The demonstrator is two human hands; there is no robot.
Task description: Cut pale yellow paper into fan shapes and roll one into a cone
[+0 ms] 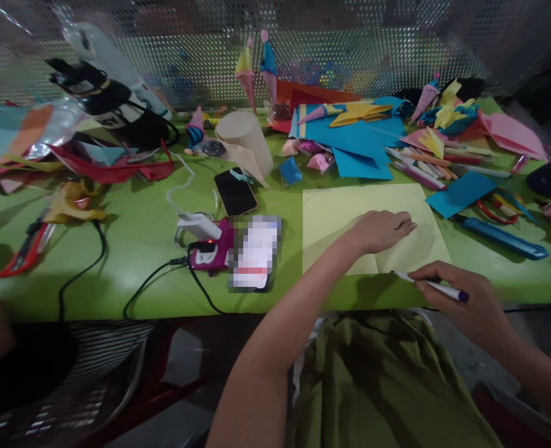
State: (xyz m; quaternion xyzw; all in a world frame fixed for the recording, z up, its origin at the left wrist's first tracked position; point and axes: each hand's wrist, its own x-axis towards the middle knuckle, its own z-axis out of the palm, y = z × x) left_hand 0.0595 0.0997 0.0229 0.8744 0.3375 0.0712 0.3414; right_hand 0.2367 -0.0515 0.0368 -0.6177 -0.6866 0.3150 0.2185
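Note:
A pale yellow sheet of paper (331, 230) lies on the green table, with a crease near its front edge. My left hand (382, 231) rests palm down on it, fingers curled in; whatever is under them is hidden. In my right hand (462, 298), at the table's front edge, is a white marker pen (443, 289) with a purple end. Its tip points left and reaches the sheet's front edge; whether it touches the paper I cannot tell. To the right of the sheet are a blue paper piece (462, 191) and a blue box cutter (504, 238).
A lit phone (257, 252), a magenta power strip (212, 255) with cables, and a dark phone (236, 191) lie to the left. Behind stand a cardboard roll (245, 140), blue paper sheets (364, 149) and pens. Further left are a red cutter (23, 252) and a black bottle (121, 115).

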